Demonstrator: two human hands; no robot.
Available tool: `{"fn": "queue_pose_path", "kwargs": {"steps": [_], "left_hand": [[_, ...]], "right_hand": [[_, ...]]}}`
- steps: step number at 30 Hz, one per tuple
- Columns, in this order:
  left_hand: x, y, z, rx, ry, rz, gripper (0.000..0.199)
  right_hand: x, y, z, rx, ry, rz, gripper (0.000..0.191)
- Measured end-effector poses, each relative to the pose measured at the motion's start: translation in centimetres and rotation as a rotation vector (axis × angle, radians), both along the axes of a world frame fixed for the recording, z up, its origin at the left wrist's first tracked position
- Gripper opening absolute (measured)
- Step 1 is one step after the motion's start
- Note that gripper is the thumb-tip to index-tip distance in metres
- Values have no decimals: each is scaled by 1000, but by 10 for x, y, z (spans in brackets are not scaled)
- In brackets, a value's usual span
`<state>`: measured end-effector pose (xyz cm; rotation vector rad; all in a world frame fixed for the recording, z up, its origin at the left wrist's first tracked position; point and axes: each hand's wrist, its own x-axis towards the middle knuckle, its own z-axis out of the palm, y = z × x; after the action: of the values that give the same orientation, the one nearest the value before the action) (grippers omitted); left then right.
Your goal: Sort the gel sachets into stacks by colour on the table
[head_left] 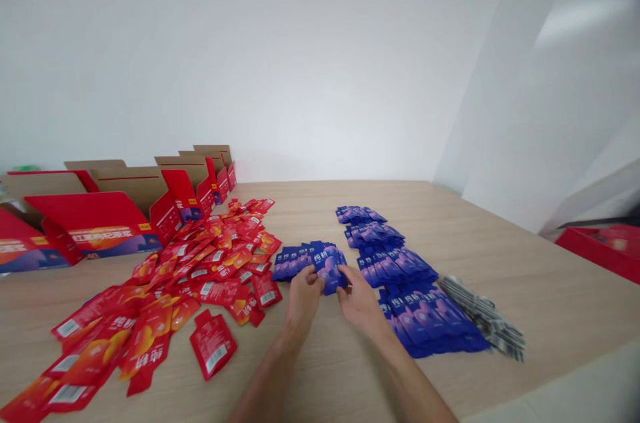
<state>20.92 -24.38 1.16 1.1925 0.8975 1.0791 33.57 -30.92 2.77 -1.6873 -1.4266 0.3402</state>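
Between my two hands is a blue-purple sachet (327, 266) with white lettering, its front facing me. Fingers of my left hand (305, 293) pinch its left edge, while my right hand (358, 295) grips the right edge. Just behind and to the left lies a fanned row of matching blue sachets (290, 262), partly covered by the held one. Right of my hands, several overlapping groups of blue sachets (430, 320) run back along the table. A heap of loose red sachets (215, 263) spreads out to the left, with a single red sachet (214, 345) nearer me.
Open red cardboard boxes (107, 220) with raised flaps line the table's left back. A striped cloth item (485, 316) lies beside the nearest blue group. The wooden table (310, 203) meets a white wall behind. A red box (600, 250) stands off its right side.
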Motion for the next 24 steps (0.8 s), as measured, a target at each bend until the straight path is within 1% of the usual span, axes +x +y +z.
{"fn": "queue_pose_path", "kwargs": {"steps": [2, 4, 6, 8, 9, 11, 13, 16, 18, 20, 24], "left_hand": [[22, -4, 3, 9, 6, 60, 45], [44, -8, 7, 59, 37, 92, 43], [65, -14, 11, 130, 67, 62, 30], [86, -19, 12, 181, 88, 0, 20], [95, -22, 12, 192, 101, -29, 21], [113, -28, 11, 202, 141, -62, 30], [128, -34, 9, 252, 227, -71, 35], [148, -41, 9, 432, 411, -112, 32], [159, -45, 11, 550, 527, -140, 35], [169, -48, 12, 644, 626, -141, 39], [188, -52, 12, 754, 799, -113, 35]], "right_hand": [[23, -11, 7, 7, -18, 31, 54], [44, -20, 12, 7, -75, -9, 49], [65, -27, 14, 4, -162, -78, 44], [84, -33, 12, 3, -243, -127, 41], [93, -36, 11, 8, -275, -142, 40], [110, -41, 7, 27, -325, -162, 38], [127, -46, 4, 38, -361, -171, 36], [153, -50, 1, 14, -405, -186, 36], [169, -51, -1, -9, -430, -196, 37], [184, -51, -3, -33, -445, -196, 37], [208, -44, -8, -95, -420, -188, 38]]}}
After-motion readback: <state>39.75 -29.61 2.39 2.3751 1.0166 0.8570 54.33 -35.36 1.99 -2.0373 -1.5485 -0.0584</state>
